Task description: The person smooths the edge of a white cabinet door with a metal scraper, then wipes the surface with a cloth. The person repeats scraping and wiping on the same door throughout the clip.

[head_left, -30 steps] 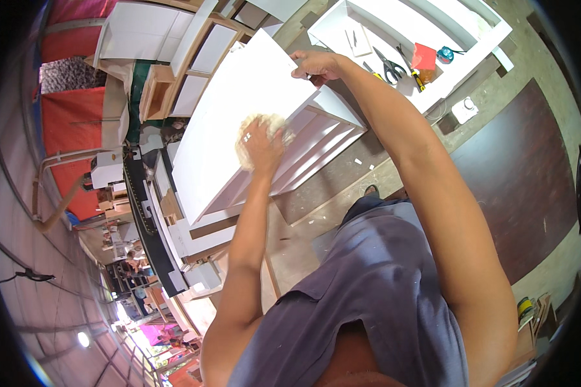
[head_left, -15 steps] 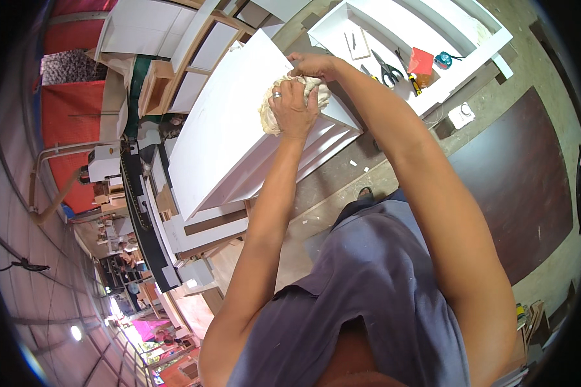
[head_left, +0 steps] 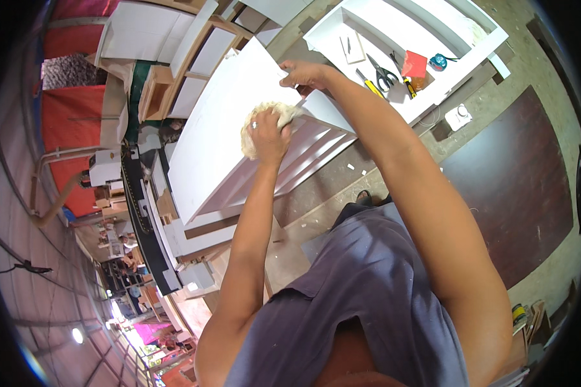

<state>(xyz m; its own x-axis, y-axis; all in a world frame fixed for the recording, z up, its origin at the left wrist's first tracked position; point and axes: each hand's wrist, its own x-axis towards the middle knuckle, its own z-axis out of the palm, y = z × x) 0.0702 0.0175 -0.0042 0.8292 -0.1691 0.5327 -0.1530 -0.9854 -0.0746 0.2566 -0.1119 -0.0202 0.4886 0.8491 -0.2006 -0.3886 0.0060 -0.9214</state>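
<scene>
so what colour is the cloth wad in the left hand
Pale cream, off-white cloth wad against the white panel, in the head view.

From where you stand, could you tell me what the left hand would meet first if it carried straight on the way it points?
The left hand, pressing a cream rag on the white door panel, points toward the right hand gripping the panel's edge. It would probably meet that hand first, though depth is unclear.

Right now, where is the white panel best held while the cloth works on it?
Probably the white panel's far upper edge, from the right, where the right hand already grips. It lies tilted, edge exposed, clear of the left hand pressing the cloth on its face.
</scene>
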